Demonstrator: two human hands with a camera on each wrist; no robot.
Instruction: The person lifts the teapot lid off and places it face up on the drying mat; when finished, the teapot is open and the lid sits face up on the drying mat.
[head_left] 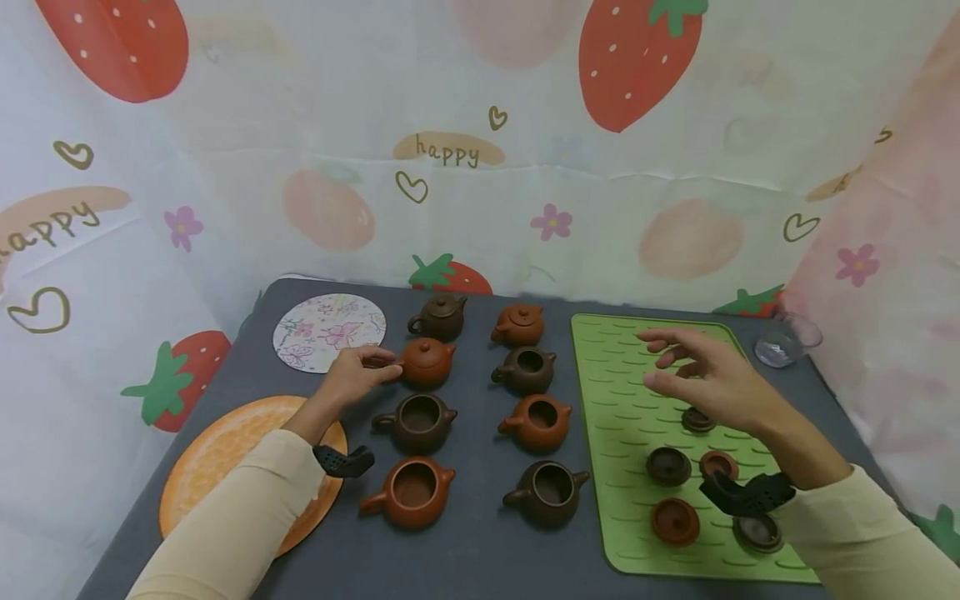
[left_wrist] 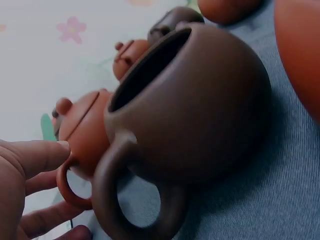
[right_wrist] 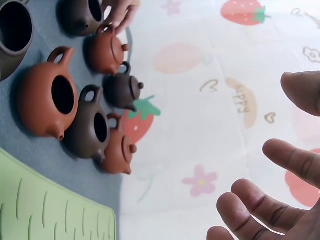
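Observation:
At the left row, my left hand (head_left: 356, 377) pinches the handle of a reddish-brown clay teapot (head_left: 427, 363) that has its lid on. The left wrist view shows the thumb side at the top of that handle, with other fingers behind it; a dark brown lidless teapot (left_wrist: 200, 100) fills the foreground. My right hand (head_left: 701, 377) hovers over the green mat (head_left: 611, 467), fingers spread and slightly bent, holding nothing. Under and near it lie several loose teapot lids, such as a dark lid (head_left: 668, 466) and a reddish lid (head_left: 675, 522).
Two rows of clay teapots stand mid-table; a dark lidded teapot (head_left: 441, 317) and a reddish lidded teapot (head_left: 518, 324) are at the back, and lidless ones like this reddish teapot (head_left: 412, 493) nearer. An orange round mat (head_left: 217, 450), a butterfly-patterned round mat (head_left: 330, 332) and a glass vessel (head_left: 780, 343) lie around.

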